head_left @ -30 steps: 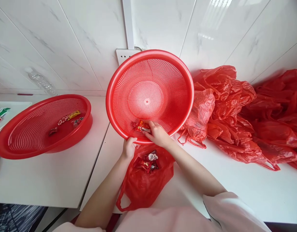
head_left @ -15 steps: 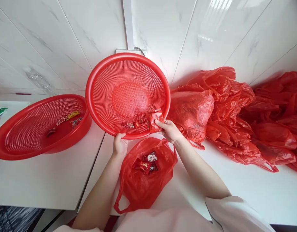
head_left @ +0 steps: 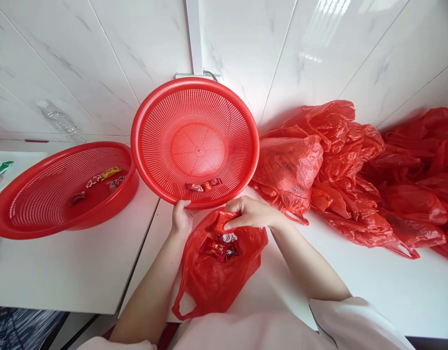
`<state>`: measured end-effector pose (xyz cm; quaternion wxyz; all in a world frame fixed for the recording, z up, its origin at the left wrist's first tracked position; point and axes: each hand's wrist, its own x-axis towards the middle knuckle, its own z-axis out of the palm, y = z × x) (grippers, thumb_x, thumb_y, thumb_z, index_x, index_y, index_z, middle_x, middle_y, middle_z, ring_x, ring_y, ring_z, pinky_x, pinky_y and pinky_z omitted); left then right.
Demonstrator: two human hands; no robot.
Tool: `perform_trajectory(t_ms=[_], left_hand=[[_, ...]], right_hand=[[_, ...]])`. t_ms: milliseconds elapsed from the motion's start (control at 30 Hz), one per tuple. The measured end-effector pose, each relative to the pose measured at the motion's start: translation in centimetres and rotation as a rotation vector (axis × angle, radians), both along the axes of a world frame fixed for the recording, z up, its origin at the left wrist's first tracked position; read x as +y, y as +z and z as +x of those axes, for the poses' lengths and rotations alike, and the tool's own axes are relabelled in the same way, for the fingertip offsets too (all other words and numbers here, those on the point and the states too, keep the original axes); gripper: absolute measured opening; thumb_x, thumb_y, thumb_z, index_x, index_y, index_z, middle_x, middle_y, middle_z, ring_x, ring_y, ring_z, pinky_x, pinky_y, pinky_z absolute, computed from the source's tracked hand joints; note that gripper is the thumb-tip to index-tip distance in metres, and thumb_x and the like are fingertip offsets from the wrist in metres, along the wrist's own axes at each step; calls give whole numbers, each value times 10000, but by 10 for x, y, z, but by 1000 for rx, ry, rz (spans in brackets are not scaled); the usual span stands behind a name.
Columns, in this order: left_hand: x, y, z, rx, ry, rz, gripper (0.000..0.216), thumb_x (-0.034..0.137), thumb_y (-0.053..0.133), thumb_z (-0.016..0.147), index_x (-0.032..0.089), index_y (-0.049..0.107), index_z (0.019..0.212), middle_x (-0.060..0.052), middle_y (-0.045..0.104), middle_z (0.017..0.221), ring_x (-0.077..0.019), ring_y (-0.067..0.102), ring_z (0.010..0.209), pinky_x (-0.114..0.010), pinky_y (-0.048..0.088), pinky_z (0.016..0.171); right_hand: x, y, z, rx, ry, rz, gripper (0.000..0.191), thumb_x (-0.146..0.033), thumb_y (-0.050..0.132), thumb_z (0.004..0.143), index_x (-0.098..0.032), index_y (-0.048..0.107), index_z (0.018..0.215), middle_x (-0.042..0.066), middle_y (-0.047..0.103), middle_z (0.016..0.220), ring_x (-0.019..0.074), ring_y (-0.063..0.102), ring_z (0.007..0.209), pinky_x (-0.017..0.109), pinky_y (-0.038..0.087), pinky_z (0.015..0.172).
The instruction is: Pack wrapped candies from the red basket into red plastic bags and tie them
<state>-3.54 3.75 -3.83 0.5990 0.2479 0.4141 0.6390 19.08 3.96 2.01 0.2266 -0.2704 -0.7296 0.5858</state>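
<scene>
My left hand (head_left: 181, 217) is closed on the near rim of a red plastic colander basket (head_left: 197, 99), which is tilted up towards me. Two small wrapped snacks (head_left: 204, 186) lie low inside it. Below stands an open red plastic bag (head_left: 216, 287) with several wrapped snacks (head_left: 220, 249) in it. My right hand (head_left: 248, 212) is at the bag's far edge, fingers pinched on a red snack packet (head_left: 223, 221). That packet is partly covered by the hand and hard to set apart from the red bag film.
Another red basket (head_left: 111, 206) with several wrapped snacks stands left. Filled red bags (head_left: 289, 160) are piled to the right along the tiled wall (head_left: 246, 39). A clear plastic bottle (head_left: 60, 120) lies at the back left. A seam crosses the white table (head_left: 81, 272).
My right hand has moved the red packet from the basket's near rim down and towards me to the bag's mouth. My left hand still holds the basket, which has barely moved.
</scene>
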Motion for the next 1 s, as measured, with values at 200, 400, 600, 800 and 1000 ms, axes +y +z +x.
perform_trajectory(t_ms=[200,400,600,800,1000], left_hand=[[-3,4,6,22,-55,62,230,233,591,640,146,699,823,-77,717,850,-280,676,872,-423,545,779],[-10,7,14,37,-91,88,297,203,612,637,185,691,923,-44,715,894,-275,671,915,-398,539,783],[-18,-2,21,49,-89,69,242,200,636,619,196,661,859,-30,705,851,-288,666,954,-402,529,803],[-16,1,20,36,-81,45,257,205,637,611,200,667,866,-28,698,876,-278,653,946,-398,532,792],[-10,2,13,45,-15,135,266,183,621,641,204,692,897,-20,696,892,-231,646,938,-366,522,854]], right_hand=[[-7,-3,-14,-153,-9,242,213,-341,601,885,-200,711,1001,21,723,899,153,659,780,263,499,738],[7,-22,-18,-324,-519,653,347,-253,435,966,-172,582,1269,142,586,1292,246,538,1199,404,407,1027],[18,-45,-20,-658,-591,635,473,-273,488,945,-127,473,1394,172,601,1281,278,542,1196,448,347,1069],[21,-40,-12,-541,-605,566,287,-350,514,941,-213,687,1123,93,706,1042,219,649,942,323,458,858],[27,-27,5,-181,-582,280,415,-509,499,924,-165,725,875,23,669,709,142,577,639,256,425,626]])
